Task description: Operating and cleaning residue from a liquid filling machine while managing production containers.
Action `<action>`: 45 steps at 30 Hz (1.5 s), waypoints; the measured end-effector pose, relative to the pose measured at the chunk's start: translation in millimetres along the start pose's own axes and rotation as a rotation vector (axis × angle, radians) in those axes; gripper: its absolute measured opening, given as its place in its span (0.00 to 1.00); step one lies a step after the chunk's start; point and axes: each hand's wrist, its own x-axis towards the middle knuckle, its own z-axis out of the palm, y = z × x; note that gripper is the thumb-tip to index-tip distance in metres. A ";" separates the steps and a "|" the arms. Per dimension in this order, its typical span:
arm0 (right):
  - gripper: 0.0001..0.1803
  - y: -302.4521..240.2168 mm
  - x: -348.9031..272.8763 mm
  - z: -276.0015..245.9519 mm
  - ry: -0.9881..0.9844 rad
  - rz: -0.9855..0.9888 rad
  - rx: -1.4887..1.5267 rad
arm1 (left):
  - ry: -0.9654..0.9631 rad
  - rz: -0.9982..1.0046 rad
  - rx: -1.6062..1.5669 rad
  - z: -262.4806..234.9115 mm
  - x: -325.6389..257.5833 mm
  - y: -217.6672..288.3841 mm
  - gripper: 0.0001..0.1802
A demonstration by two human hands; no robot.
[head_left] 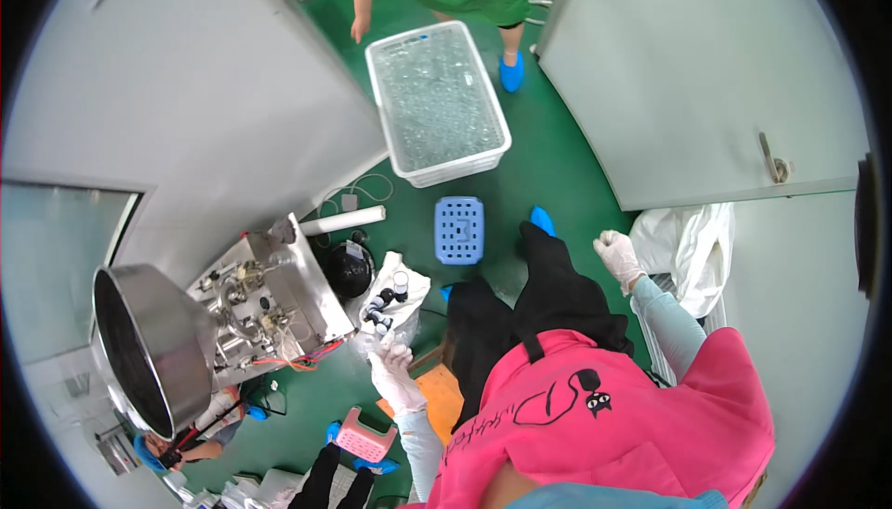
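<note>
My left hand point(394, 374), in a white glove, is raised with fingers spread and loose, gripping nothing — it hangs just before the white cloth point(401, 297) where small dark fittings point(381, 307) lie, spread out there, I judge, to keep them off the green floor point(548, 170). My right hand point(618, 256), gloved too, is curled into a fist out to my side, apart from everything; whether it encloses anything I cannot tell. An orange board point(444, 396) lies by my knees, a pink stool point(365, 436) beside it. To my left the steel machine point(260, 309) with its big drum point(144, 346) stands opened, wiring bare. Further off a blue stool point(460, 229) sits on the floor, then a clear crate point(437, 105) of glassy pieces — and another person's blue-shod foot point(510, 72) beside it.
</note>
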 end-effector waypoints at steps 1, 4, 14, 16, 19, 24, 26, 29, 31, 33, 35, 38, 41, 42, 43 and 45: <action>0.14 3.3 8.6 -10.1 -0.010 -0.009 0.029 | 0.014 -0.035 0.049 21.1 0.8 -6.6 0.27; 0.19 34.8 29.0 -35.2 -0.084 0.085 0.185 | -0.121 -0.169 0.038 91.4 13.8 -19.4 0.25; 0.14 207.4 81.9 -97.6 -0.203 0.464 0.369 | -0.343 -0.169 0.347 256.1 -3.5 -86.0 0.22; 0.13 219.3 91.3 -95.8 -0.257 0.438 0.380 | -0.322 -0.218 0.365 259.9 -5.5 -93.6 0.21; 0.11 220.6 107.2 -89.6 -0.302 0.459 0.451 | -0.306 -0.264 0.400 264.4 -1.6 -101.4 0.21; 0.17 190.5 118.2 -87.9 -0.336 0.511 0.540 | -0.411 -0.150 0.438 283.6 12.7 -94.5 0.21; 0.18 181.7 114.1 -85.8 -0.222 0.453 0.536 | -0.300 -0.288 0.478 297.2 26.6 -84.5 0.18; 0.22 192.9 77.7 -74.3 0.073 0.587 0.594 | -0.413 -0.343 0.499 319.5 55.1 -72.6 0.22; 0.27 221.4 37.9 -63.3 0.390 0.690 0.227 | -0.600 -0.395 0.588 328.0 79.6 -66.8 0.28; 0.26 251.3 -45.7 -57.7 0.511 1.146 0.276 | -0.730 -0.491 0.771 334.6 114.6 -60.8 0.29; 0.26 252.3 -134.0 -35.4 1.014 1.294 0.387 | -0.870 -0.570 0.910 343.7 149.8 -54.9 0.28; 0.15 212.6 -264.1 6.8 1.306 1.654 0.420 | -0.924 -0.731 1.151 391.2 209.9 -48.4 0.24; 0.04 164.7 -313.8 74.4 -0.006 1.646 -0.356 | -0.703 -0.403 1.502 454.2 232.5 -84.9 0.24; 0.04 144.6 -321.1 99.1 -0.103 1.638 -0.368 | -0.879 -0.193 1.447 462.7 225.7 -90.9 0.23; 0.04 123.4 -326.8 123.8 0.056 1.687 -0.238 | -0.870 -0.168 1.485 478.4 215.3 -100.9 0.21; 0.07 95.1 -329.3 162.8 -0.162 1.615 -0.164 | -0.944 -0.182 1.494 503.1 180.9 -120.7 0.21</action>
